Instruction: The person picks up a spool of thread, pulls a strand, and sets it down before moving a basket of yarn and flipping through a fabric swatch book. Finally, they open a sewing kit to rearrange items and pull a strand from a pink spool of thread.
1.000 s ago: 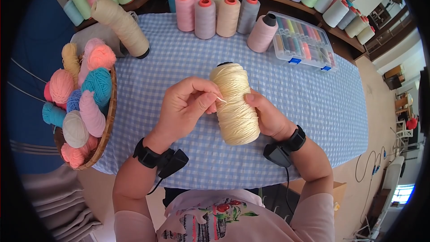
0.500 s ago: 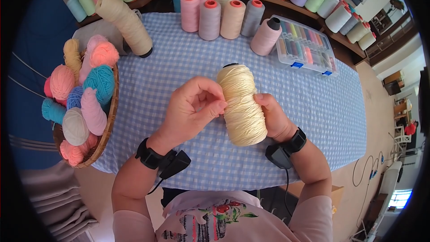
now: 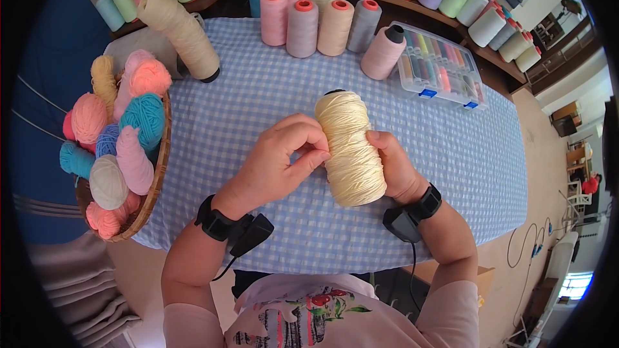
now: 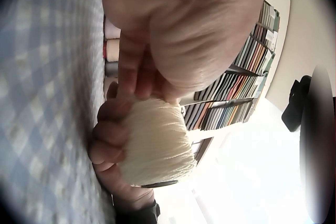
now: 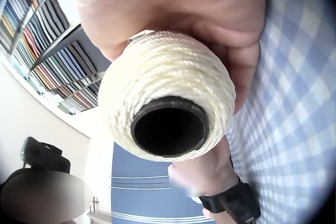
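Note:
A spool of cream yarn [image 3: 351, 148] is held up over the checked tablecloth, tilted, its black core end pointing away from me. My right hand [image 3: 398, 171] grips it from the right, thumb on the near side and fingers wrapped under it. At the spool's left side my left hand [image 3: 280, 158] has thumb and index fingertips pinched together, right against the windings; the strand end between them is hidden in the head view. The right wrist view looks into the hollow black core [image 5: 170, 127] at the spool's near end.
A wicker basket [image 3: 161, 161] of yarn balls stands at the left. Behind it leans a tall beige cone [image 3: 180, 35]. Several thread cones, including a pink one [image 3: 383, 55], and a clear thread box [image 3: 442, 67] line the back of the checked cloth [image 3: 258, 90].
The spool and both hands have shifted slightly right in the head view. The pale strand end seen at the left fingertips is now out of sight, with those fingertips against the spool's side.

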A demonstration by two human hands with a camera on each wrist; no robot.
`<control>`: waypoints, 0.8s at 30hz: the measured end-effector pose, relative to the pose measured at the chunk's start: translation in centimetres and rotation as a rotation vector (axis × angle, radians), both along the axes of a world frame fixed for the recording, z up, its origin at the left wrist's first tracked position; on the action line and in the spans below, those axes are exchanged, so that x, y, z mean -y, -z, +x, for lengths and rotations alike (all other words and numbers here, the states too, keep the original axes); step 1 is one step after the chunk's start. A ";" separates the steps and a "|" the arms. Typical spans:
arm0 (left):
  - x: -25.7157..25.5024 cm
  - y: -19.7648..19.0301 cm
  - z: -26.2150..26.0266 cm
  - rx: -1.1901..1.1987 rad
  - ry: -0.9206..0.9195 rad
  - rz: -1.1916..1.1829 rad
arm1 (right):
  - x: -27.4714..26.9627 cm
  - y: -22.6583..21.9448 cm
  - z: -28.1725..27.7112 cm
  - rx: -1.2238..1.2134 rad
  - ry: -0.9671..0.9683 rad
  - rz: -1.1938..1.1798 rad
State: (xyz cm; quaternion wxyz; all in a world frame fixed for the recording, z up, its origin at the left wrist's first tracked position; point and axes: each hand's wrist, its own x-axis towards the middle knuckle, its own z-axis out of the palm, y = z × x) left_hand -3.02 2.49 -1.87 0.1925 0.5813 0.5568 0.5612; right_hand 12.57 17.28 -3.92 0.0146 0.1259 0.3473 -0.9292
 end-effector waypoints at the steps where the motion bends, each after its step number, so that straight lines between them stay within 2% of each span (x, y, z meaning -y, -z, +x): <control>1: 0.0 0.0 -0.1 -0.007 0.035 -0.013 | 0.1 -0.2 0.0 0.000 0.001 0.000; 6: 0.1 0.2 0.1 0.093 0.090 -0.023 | 0.3 -0.4 0.0 -0.006 0.024 0.015; 8: 0.3 -0.1 0.1 0.266 0.118 -0.086 | 0.3 -0.2 -0.1 -0.034 0.023 0.029; 15: 0.3 0.1 0.6 0.394 0.084 -0.062 | 0.7 -0.5 -0.3 -0.052 0.054 0.072; 17: 0.3 0.0 0.7 0.442 0.064 -0.141 | 0.7 -0.7 -0.3 -0.056 0.057 0.088; 18: 0.3 0.1 0.6 0.440 0.067 -0.142 | 0.8 -0.9 -0.3 -0.056 0.055 0.103; 20: 0.2 0.4 0.2 0.142 0.044 -0.086 | 1.1 -1.2 -0.3 -0.062 0.067 0.159; 24: 0.3 0.2 0.2 0.161 0.017 -0.082 | 1.4 -1.2 -0.5 -0.100 0.065 0.252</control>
